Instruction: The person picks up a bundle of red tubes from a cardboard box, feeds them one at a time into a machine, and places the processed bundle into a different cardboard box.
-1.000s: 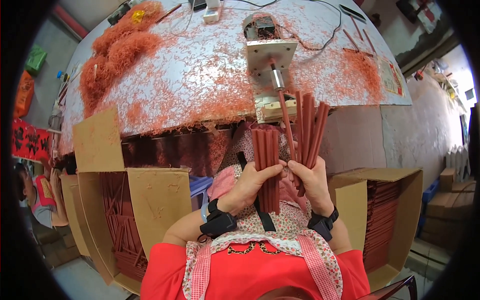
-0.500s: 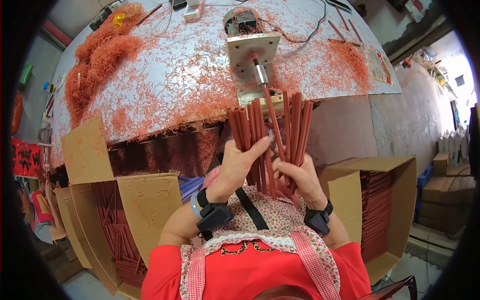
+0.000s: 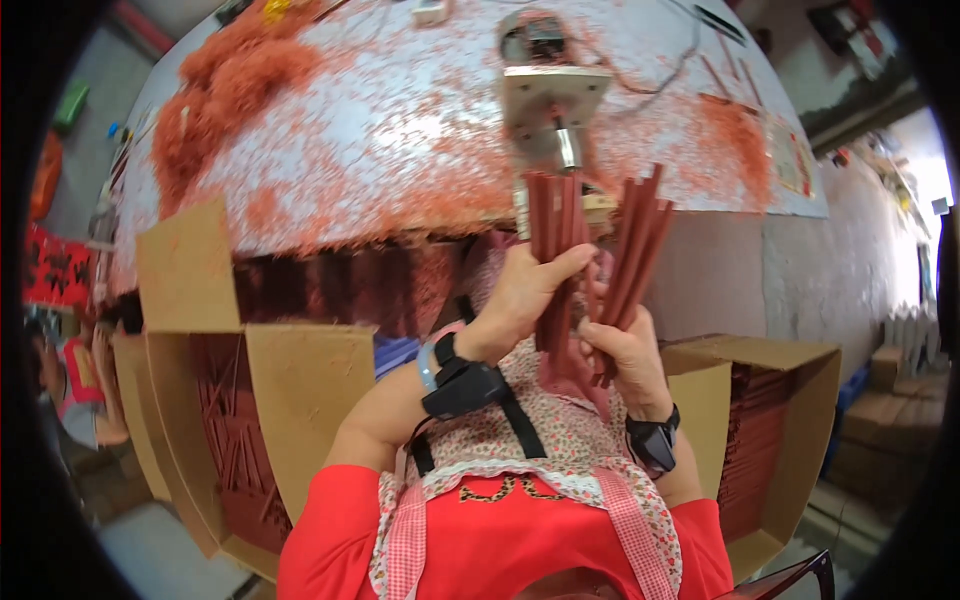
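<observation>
My left hand [image 3: 532, 292] is closed around a bundle of reddish-brown rods [image 3: 556, 215], its thumb lying across them. The rods stand nearly upright, with their upper ends just below the metal spindle [image 3: 567, 148] of a small machine; whether one touches the spindle I cannot tell. A second bundle of the same rods [image 3: 638, 245] leans to the right in my right hand [image 3: 632, 352], which is closed around its lower part. Both bundles are above my lap, in front of my flowered apron [image 3: 530, 400].
The machine's motor [image 3: 535, 38] and plate [image 3: 555, 95] stand on a white table [image 3: 420, 90] strewn with orange shavings. A large heap of shavings [image 3: 240, 85] lies at the left. Cardboard boxes of rods stand on my left [image 3: 310, 400] and right [image 3: 800, 400].
The whole view has shifted, with the table scene now farther right and higher. A rod reaching up to the spindle between the bundles no longer stands apart. The right bundle leans further right.
</observation>
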Demonstrator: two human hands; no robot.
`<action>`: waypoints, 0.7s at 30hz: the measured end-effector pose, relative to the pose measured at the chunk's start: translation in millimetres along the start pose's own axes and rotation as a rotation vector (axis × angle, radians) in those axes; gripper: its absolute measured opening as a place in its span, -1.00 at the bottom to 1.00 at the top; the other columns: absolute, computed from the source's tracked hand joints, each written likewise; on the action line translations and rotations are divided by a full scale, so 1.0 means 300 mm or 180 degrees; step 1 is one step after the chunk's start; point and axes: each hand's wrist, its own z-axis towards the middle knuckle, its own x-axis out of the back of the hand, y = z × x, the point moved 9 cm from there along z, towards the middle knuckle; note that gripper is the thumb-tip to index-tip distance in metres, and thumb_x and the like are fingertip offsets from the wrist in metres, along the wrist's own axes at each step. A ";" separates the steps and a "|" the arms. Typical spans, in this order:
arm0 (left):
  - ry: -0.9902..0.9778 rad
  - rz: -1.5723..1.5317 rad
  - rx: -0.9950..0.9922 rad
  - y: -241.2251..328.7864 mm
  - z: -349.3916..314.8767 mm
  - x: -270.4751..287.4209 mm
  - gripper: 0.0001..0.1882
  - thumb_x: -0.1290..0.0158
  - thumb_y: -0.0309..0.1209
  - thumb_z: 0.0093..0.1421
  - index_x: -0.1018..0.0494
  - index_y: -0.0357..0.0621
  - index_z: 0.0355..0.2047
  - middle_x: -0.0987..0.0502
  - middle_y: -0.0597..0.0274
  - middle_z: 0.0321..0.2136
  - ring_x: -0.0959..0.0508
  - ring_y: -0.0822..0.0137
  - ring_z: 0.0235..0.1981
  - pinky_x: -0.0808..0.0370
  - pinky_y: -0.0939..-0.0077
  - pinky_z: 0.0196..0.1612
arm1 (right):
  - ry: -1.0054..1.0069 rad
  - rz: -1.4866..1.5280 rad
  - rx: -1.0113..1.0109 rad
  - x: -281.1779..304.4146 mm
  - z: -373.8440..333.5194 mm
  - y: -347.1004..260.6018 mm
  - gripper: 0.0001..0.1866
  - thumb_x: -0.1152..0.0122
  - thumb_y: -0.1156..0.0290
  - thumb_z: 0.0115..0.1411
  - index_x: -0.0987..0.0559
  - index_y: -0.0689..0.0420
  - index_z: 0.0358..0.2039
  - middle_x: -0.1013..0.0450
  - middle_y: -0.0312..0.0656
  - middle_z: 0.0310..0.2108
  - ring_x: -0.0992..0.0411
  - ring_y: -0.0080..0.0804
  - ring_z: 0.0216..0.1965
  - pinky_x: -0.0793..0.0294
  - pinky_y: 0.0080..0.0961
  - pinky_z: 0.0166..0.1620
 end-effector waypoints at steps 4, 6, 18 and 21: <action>-0.0135 0.0036 0.0054 -0.003 -0.047 -0.021 -0.77 -0.10 -0.34 0.16 -0.46 -0.25 -0.27 -0.53 0.25 -0.50 -0.53 0.47 -0.49 -0.44 0.61 -0.39 | 0.0140 0.0101 0.0051 -0.019 -0.059 0.033 -0.61 -0.14 0.52 0.00 -0.39 0.30 -0.11 -0.35 -0.32 -0.64 -0.29 -0.64 -0.69 -0.26 -0.75 -0.61; -0.0272 -0.0206 -0.0027 -0.021 -0.072 -0.044 -0.78 -0.10 -0.34 0.16 -0.46 -0.25 -0.29 -0.53 0.27 -0.51 -0.53 0.48 -0.49 -0.43 0.62 -0.39 | 0.0467 0.0107 0.0125 0.012 -0.102 0.050 -0.65 -0.14 0.51 0.00 -0.42 0.29 -0.15 -0.34 -0.34 -0.66 -0.26 -0.66 -0.72 -0.25 -0.75 -0.61; 0.0020 0.0198 -0.0207 0.012 -0.014 0.026 -0.76 -0.06 -0.30 0.19 -0.50 -0.26 -0.42 -0.53 0.26 -0.54 -0.50 0.50 -0.54 -0.41 0.63 -0.47 | 0.0140 -0.0687 0.0256 0.030 -0.006 0.054 -0.66 -0.16 0.52 -0.01 -0.40 0.26 -0.17 -0.35 -0.33 -0.64 -0.32 -0.63 -0.65 -0.28 -0.72 -0.60; -0.0194 0.0127 0.0034 -0.032 -0.046 -0.006 -0.75 -0.07 -0.28 0.19 -0.49 -0.26 -0.38 -0.53 0.26 -0.52 -0.51 0.50 -0.52 -0.42 0.63 -0.45 | 0.0130 -0.0230 0.0199 0.002 -0.068 0.054 -0.63 -0.17 0.51 -0.01 -0.39 0.26 -0.13 -0.36 -0.34 -0.62 -0.33 -0.64 -0.63 -0.29 -0.72 -0.59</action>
